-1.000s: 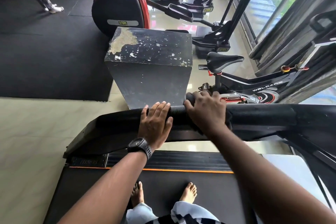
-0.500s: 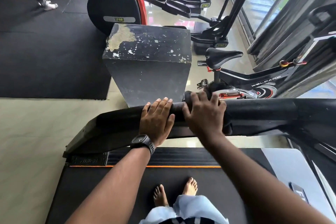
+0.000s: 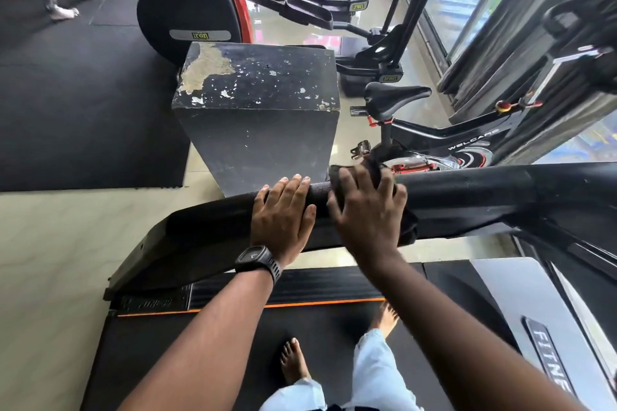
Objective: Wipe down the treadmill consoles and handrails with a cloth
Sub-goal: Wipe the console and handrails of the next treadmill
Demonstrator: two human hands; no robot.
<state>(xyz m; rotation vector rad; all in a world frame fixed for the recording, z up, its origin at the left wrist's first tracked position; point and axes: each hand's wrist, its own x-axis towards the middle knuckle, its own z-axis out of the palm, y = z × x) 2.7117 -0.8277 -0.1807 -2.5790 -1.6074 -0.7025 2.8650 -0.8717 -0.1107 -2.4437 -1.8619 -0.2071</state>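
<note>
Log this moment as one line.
phase: handrail wipe | left hand: rests on handrail | right hand: presses dark cloth onto handrail | stance: barefoot on treadmill belt

The left hand [image 3: 283,212] and right hand [image 3: 367,213] are bare, as are both forearms [image 3: 213,327]. The left wrist wears a black watch [image 3: 256,259] with a square dark face and a ribbed strap. The legs wear loose pale-blue trousers [image 3: 373,374]. The feet [image 3: 293,362] are bare.
</note>
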